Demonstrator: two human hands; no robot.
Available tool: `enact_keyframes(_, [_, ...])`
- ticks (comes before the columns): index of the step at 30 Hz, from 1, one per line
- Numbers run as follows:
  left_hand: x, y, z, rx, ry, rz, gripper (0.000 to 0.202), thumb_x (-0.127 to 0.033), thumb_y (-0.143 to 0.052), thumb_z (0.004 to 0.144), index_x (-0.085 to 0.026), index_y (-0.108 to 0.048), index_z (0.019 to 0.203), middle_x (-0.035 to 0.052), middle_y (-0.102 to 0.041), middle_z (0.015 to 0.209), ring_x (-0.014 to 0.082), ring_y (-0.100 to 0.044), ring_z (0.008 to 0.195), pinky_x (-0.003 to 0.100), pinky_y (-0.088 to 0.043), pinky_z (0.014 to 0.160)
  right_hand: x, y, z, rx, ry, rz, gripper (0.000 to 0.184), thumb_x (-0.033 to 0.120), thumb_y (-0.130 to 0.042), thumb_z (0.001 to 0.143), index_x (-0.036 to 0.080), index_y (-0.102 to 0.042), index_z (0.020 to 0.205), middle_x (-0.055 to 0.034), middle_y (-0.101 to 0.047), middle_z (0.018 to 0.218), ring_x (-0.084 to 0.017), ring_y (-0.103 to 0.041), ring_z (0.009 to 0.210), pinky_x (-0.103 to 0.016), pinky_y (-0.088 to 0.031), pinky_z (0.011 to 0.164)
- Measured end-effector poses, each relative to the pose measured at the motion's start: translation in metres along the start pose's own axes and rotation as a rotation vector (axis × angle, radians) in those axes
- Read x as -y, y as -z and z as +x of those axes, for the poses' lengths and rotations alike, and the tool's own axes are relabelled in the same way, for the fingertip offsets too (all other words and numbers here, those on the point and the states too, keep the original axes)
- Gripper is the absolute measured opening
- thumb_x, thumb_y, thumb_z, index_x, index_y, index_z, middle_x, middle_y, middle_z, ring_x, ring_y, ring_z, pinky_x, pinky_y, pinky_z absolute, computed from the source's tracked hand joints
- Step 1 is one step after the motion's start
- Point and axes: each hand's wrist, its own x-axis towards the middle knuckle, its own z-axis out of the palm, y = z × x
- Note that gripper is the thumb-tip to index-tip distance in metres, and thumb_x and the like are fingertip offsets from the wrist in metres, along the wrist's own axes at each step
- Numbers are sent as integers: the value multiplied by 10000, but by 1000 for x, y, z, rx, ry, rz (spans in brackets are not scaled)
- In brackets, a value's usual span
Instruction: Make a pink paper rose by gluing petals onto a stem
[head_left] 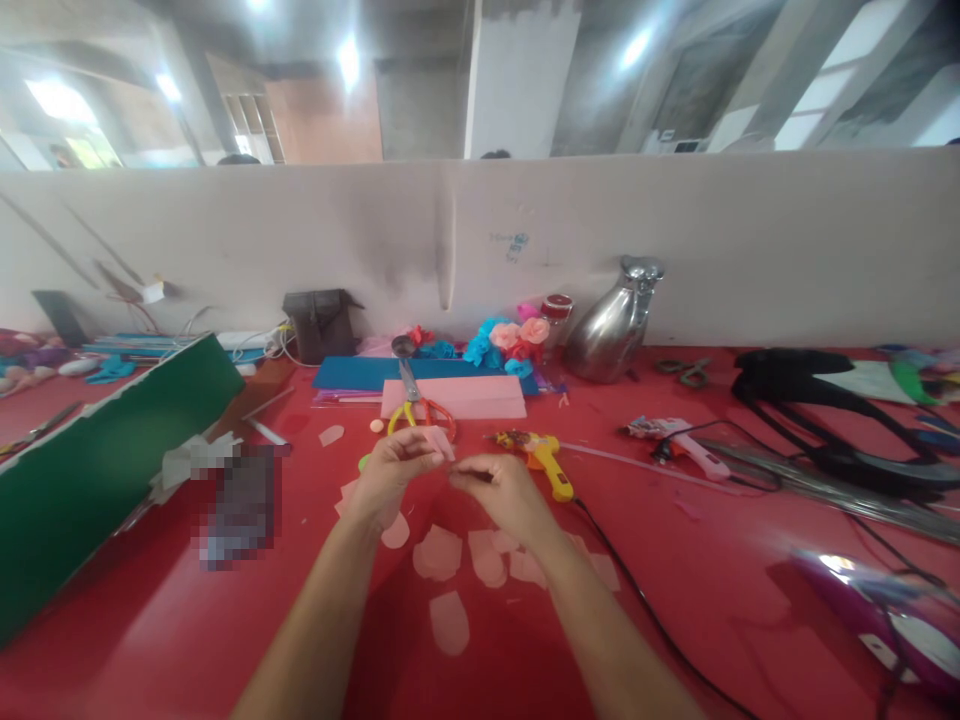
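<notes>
Between the thumb and fingers of my left hand point(394, 475) is a small piece of pink crepe paper point(439, 443), bent or curled at its edge. My right hand point(499, 490) is closed in a pinch close by its lower corner; whatever those fingertips grip is too small to make out. Below both hands, several cut pink paper petals point(450, 622) with one rounded end lie scattered on the red table point(405, 680). Scissors with yellow and orange handles point(409, 385) rest just beyond my hands, partly on a folded pink paper sheet point(480, 397).
Right of my hands lies a yellow glue gun point(553, 465), its black cord running towards me. Farther right are a pink glue gun point(694, 450) and a purple iron point(885, 620). A steel jug point(615, 325) and paper flowers point(517, 340) stand at the back. A green board point(112, 480) leans at left.
</notes>
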Motion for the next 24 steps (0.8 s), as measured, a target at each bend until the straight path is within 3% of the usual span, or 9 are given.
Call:
enact_keyframes(6, [4,2,3,-4,24,16,228,-147,-722,597,-166,-666,818,33,-674,788,135,-592,741,252,-435,722,0,0,0,17,-9,-40,170,243,-596,744,232,-727,851,-12,-729,823,-209,-652,794,-315,-481,734])
enact_keyframes(19, [4,1,2,-30,-38,73,141,-132,-714,604,-153,-660,733,11,-642,696,120,-576,701,251,-449,717,3,0,0,44,-4,-56,160,221,-587,749,225,-725,829,-11,-728,805,-203,-654,782,-302,-483,722])
enact_keyframes(24, [4,2,2,-39,-33,59,269,-129,-718,614,-162,-653,873,8,-647,712,118,-582,702,262,-455,734,2,1,0,38,1,-55,162,227,-590,745,226,-725,834,-14,-730,821,-204,-654,787,-307,-488,726])
